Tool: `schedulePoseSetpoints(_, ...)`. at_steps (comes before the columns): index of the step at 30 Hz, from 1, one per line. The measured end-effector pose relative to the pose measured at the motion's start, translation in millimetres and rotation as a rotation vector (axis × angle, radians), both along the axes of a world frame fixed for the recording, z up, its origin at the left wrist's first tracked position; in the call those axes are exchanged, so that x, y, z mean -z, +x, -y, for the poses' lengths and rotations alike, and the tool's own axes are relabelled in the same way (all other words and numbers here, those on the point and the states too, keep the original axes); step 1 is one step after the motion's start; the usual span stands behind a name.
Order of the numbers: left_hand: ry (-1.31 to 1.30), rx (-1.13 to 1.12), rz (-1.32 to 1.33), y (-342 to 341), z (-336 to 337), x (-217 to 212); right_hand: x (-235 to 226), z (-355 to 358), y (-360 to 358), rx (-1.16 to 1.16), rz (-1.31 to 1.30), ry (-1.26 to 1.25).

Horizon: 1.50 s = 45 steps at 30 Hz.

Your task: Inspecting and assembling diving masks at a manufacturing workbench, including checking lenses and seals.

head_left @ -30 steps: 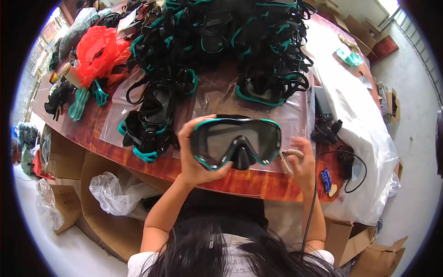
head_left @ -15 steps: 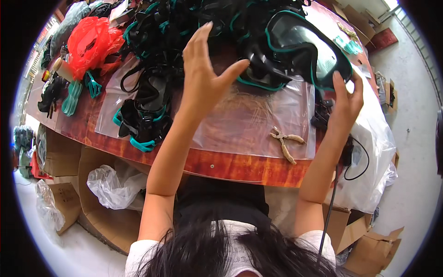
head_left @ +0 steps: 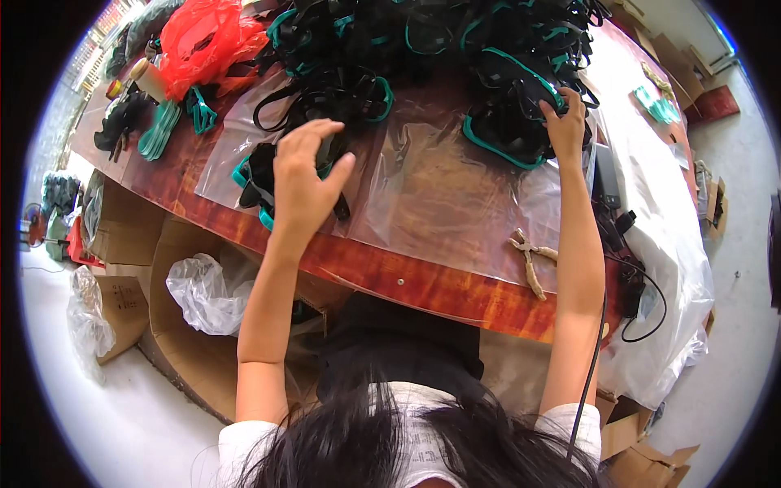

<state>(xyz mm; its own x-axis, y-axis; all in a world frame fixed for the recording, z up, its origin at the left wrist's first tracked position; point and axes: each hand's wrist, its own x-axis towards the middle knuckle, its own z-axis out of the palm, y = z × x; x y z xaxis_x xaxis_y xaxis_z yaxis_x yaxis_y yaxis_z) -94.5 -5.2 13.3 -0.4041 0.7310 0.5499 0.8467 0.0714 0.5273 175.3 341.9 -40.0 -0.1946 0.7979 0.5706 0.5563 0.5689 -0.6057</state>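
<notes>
My right hand [head_left: 566, 126] is closed on the edge of a black diving mask [head_left: 514, 81] with a teal rim, at the right front of a heap of similar masks [head_left: 407, 37]. Just below it, another teal-edged mask [head_left: 500, 138] rests on the plastic sheet. My left hand [head_left: 307, 171] hovers with fingers curved and thumb apart, holding nothing. Beneath and beside it lies a black and teal mask [head_left: 259, 175], partly hidden by the hand. Farther back on the left sits one more mask [head_left: 342, 98] with its strap.
Pliers [head_left: 533, 260] with wrapped handles lie near the table's front edge. A red plastic bag [head_left: 207, 41], a spool [head_left: 148, 79] and teal parts [head_left: 161, 130] occupy the far left. Black cables [head_left: 630, 252] and white plastic sheeting [head_left: 667, 268] are on the right; cardboard boxes [head_left: 122, 224] stand below.
The mask in my right hand has moved down onto the heap's right front, its lens no longer facing me. My left hand has drawn back toward the mask at the left.
</notes>
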Motion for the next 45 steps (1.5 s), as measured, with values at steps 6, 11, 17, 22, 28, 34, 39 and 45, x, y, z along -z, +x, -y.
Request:
schedulePoseSetpoints(6,0.062,-0.171,-0.188,-73,-15,-9,-67,84,-3,-0.03,0.165,0.003)
schedulePoseSetpoints(11,0.058,0.067,-0.271,-102,-55,-11,-54,162,-2,-0.406,0.141,-0.022)
schedulePoseSetpoints(17,-0.413,-0.254,-0.73,-36,-128,8,-17,207,-17,-0.49,0.303,-0.16)
schedulePoseSetpoints(22,-0.585,-0.269,-0.284,-65,-151,0,-29,231,-1,-0.55,0.315,-0.23)
schedulePoseSetpoints(28,-0.328,0.035,-0.018,-99,-112,-72,-44,207,-9,-0.535,0.234,0.269)
schedulePoseSetpoints(34,-0.413,0.39,0.113,-9,-97,-156,-99,197,-60,-0.325,0.387,0.795)
schedulePoseSetpoints(39,-0.694,0.661,0.163,16,-127,-156,-126,189,-50,-0.518,0.256,0.172)
schedulePoseSetpoints(45,0.278,0.633,0.31,47,-85,-126,-80,196,15,-0.368,-0.049,0.358)
